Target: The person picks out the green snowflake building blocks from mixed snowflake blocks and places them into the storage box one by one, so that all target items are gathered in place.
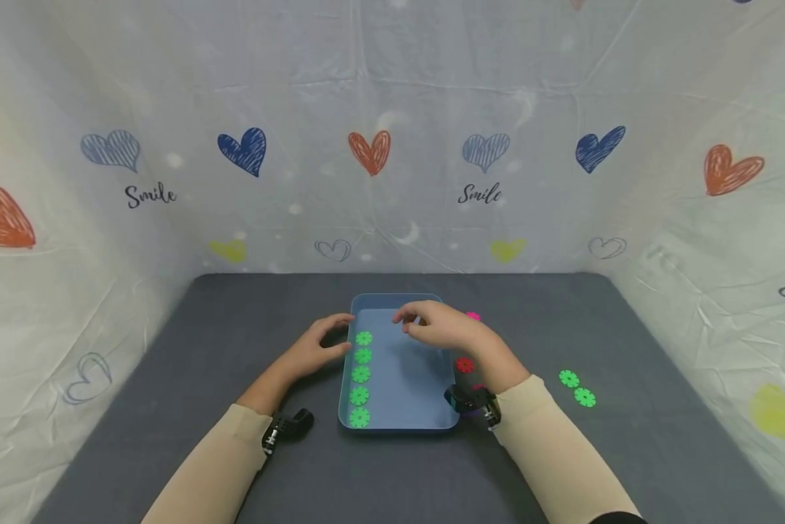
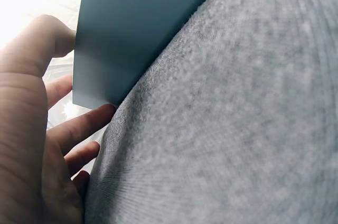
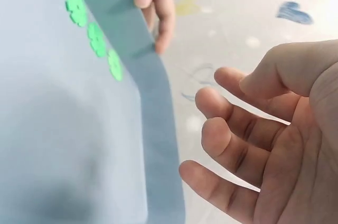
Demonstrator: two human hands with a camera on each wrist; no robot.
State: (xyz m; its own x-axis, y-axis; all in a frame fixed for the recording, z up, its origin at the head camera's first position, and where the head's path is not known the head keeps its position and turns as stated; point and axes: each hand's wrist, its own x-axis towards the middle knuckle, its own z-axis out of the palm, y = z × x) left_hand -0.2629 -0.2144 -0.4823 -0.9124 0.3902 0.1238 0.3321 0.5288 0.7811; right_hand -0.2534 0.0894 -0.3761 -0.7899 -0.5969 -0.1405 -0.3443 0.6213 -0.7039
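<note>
A blue rectangular tray (image 1: pixel 405 378) lies on the grey cloth. Along its left side runs a column of several green flower-shaped discs (image 1: pixel 361 374), which the right wrist view shows as toothed green pieces (image 3: pixel 96 39). My left hand (image 1: pixel 317 349) is at the tray's left edge, thumb and fingertips against the outer wall; the left wrist view shows the fingers spread beside that wall (image 2: pixel 121 28). Over the far part of the tray hovers my right hand (image 1: pixel 441 326), its fingers loosely bent; in the right wrist view nothing is seen between the fingers (image 3: pixel 216 138).
Right of the tray lie a red disc (image 1: pixel 464 365) and a pink disc (image 1: pixel 473 316), with others partly hidden by the right arm. Farther right are two green discs (image 1: pixel 577 388) on the cloth (image 1: pixel 635 451). A heart-printed curtain (image 1: pixel 419 211) stands behind.
</note>
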